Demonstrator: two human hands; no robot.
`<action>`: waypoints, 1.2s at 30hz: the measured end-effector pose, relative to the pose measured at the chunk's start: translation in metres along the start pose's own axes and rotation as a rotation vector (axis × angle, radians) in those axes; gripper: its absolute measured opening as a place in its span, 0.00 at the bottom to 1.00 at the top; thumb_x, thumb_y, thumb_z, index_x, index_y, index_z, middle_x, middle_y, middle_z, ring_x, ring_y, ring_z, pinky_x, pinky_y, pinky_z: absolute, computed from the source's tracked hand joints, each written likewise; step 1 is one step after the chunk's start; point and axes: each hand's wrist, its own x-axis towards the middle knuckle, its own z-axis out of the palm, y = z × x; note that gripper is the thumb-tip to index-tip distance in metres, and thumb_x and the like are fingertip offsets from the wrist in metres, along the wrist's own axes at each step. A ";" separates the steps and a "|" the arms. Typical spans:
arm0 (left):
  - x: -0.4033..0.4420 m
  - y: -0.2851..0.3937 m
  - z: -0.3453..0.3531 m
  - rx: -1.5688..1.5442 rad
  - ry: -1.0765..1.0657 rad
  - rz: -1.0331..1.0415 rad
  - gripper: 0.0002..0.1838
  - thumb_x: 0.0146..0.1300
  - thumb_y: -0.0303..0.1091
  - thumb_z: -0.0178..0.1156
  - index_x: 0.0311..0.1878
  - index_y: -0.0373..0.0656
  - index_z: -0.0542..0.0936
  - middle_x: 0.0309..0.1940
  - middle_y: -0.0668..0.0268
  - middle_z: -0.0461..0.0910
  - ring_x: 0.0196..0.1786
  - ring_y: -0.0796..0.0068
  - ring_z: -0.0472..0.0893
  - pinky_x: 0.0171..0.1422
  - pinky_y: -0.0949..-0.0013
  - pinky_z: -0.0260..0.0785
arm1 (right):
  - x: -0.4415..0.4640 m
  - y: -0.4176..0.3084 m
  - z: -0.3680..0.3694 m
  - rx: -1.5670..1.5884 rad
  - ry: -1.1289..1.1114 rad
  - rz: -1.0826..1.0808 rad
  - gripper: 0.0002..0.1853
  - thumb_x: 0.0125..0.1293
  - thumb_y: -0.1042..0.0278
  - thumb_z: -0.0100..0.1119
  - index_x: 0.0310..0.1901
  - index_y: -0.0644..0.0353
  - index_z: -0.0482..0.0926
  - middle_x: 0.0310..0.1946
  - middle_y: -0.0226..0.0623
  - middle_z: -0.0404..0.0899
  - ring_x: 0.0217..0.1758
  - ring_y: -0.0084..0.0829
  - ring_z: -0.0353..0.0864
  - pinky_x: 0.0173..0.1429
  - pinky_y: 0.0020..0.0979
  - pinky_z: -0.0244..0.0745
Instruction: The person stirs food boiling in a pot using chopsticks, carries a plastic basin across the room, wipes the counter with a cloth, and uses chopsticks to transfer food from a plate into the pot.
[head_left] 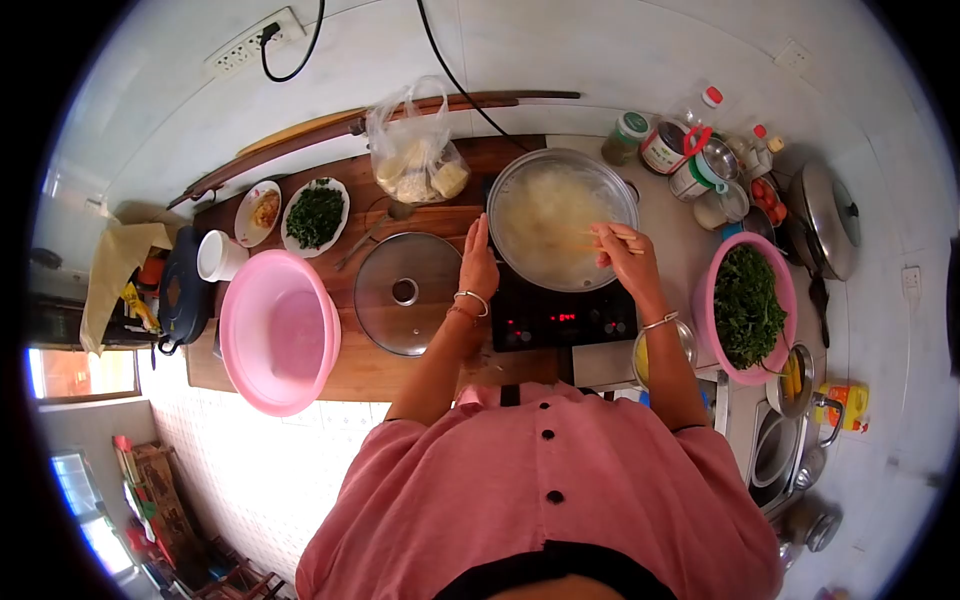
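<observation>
My right fingers [606,238] grip the chopsticks [627,237] over the pot [545,286]; my left fingers [479,240] extend straight, unclenched, just beside the pot.

cooker display [566,317]: red digits, apparently 844 | jar label [661,154]: too small to read

A wide, round silver-coloured pot [514,174] sits uncovered in the upper centre of the frame, holding cloudy, pale yellowish liquid [548,205]. Slim, light wooden chopsticks [627,237] lie nearly sideways over the pot's lower right part, pointing left; where their tips end is hard to tell.
</observation>
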 end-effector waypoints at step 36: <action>0.006 -0.007 -0.002 0.001 0.002 -0.040 0.33 0.58 0.18 0.44 0.69 0.40 0.53 0.66 0.50 0.56 0.69 0.51 0.57 0.69 0.61 0.55 | 0.016 0.014 -0.055 -0.075 -0.022 0.037 0.15 0.63 0.58 0.59 0.37 0.65 0.80 0.23 0.30 0.77 0.19 0.16 0.71 0.25 0.19 0.71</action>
